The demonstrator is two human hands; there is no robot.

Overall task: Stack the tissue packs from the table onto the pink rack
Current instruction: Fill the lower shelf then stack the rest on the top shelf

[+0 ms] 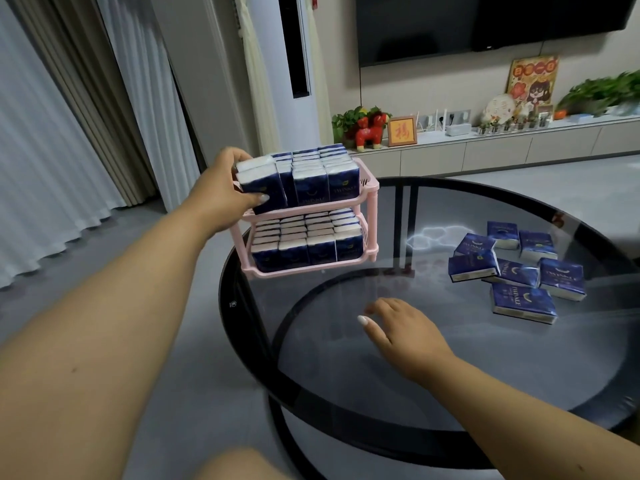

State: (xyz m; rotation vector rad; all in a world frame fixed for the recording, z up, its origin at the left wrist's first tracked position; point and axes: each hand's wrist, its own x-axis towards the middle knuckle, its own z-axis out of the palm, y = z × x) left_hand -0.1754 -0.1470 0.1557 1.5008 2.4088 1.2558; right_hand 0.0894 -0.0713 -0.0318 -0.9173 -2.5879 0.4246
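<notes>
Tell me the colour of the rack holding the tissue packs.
Pink; the rack shows clearly in the head view.

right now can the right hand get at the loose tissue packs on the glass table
Probably yes: the right hand hovers open over bare glass table, and nothing stands between it and the loose tissue packs to its right.

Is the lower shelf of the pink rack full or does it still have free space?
Full: the lower shelf shows four columns of tissue packs filling it side to side.
</notes>
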